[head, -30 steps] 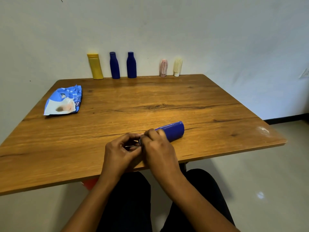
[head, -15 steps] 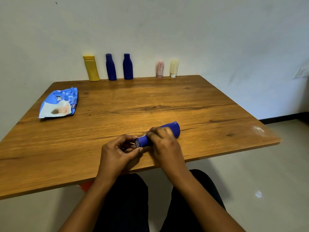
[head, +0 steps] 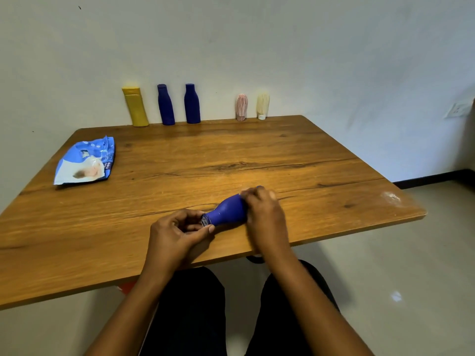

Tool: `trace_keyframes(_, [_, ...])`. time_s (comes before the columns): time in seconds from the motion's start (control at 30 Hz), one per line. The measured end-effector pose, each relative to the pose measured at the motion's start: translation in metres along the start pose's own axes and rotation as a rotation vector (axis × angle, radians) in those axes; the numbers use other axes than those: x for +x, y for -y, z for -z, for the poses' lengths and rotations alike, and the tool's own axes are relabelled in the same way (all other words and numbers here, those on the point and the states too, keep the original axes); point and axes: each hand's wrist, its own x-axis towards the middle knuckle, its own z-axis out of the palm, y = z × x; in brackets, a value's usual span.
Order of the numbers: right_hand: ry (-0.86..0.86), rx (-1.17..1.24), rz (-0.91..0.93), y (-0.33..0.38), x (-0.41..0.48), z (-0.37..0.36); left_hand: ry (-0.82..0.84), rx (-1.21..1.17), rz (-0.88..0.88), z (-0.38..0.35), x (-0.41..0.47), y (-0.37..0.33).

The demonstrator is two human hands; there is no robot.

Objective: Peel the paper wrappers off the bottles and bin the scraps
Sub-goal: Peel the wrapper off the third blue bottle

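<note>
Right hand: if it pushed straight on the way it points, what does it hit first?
The right hand grips the lying blue bottle, so that comes first. Beyond it is bare table, then probably an upright blue bottle at the wall; depth is unclear.

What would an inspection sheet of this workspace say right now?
Surface: wooden table, bare wood, pale smudge near right corner.
Job's things: lying blue bottle, cap end towards the left hand; yellow bottle, upright blue bottle, second upright blue bottle, pink bottle, cream bottle in a row by the wall.
Clutter: blue packet, far left.
Hands: left hand pinches the cap end; right hand grips the body, blurred.
Cables: nothing seen.
Surroundings: white wall, wall socket at right; no bin plainly seen.
</note>
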Motion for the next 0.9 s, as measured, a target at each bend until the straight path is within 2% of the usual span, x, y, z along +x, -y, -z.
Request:
trace_keyframes(0.03, [-0.033,0.003,-0.092,-0.012,0.007,0.004,0.003,0.009,0.004,0.001,0.001,0.0])
trace_keyframes(0.1, [-0.044,-0.022,-0.131,-0.015,0.012,0.005,0.005,0.015,0.023,0.001,0.002,0.002])
trace_keyframes(0.23, [0.115,-0.016,0.209,0.034,-0.024,-0.01,0.003,-0.014,0.059,-0.002,0.007,0.008])
trace_keyframes(0.3, [0.132,-0.003,0.236,0.03,-0.026,-0.012,0.012,-0.019,0.073,-0.003,0.009,0.009])
trace_keyframes(0.33, [0.09,-0.011,0.17,0.018,-0.018,-0.01,0.017,-0.015,0.081,-0.003,0.009,0.009])
trace_keyframes(0.43, [-0.074,-0.017,-0.177,-0.019,0.005,0.001,0.025,-0.018,0.096,-0.002,0.009,0.007])
trace_keyframes(0.47, [-0.088,-0.035,-0.202,-0.021,0.007,0.001,0.026,-0.026,0.101,-0.002,0.009,0.007])
trace_keyframes(0.5, [-0.06,-0.04,-0.171,-0.011,0.006,0.002,0.027,-0.035,0.11,-0.002,0.009,0.006])
trace_keyframes(0.6, [0.085,-0.012,0.126,0.033,-0.025,-0.011,0.039,-0.116,0.154,-0.002,0.011,0.008])
trace_keyframes(0.67, [0.108,0.009,0.201,0.036,-0.035,-0.014,0.059,-0.136,0.164,-0.002,0.012,0.01])
trace_keyframes(0.7, [0.077,-0.002,0.159,0.026,-0.029,-0.012,0.061,-0.131,0.165,-0.002,0.012,0.011])
trace_keyframes(0.8, [-0.061,-0.011,-0.176,-0.016,-0.005,-0.002,0.049,-0.07,0.15,-0.001,0.013,0.013])
trace_keyframes(0.87, [-0.068,-0.054,-0.193,-0.014,-0.001,0.001,0.046,-0.089,0.161,-0.002,0.013,0.011])
trace_keyframes(0.9, [-0.023,-0.058,-0.122,0.0,-0.005,-0.001,0.044,-0.107,0.174,-0.003,0.013,0.01])
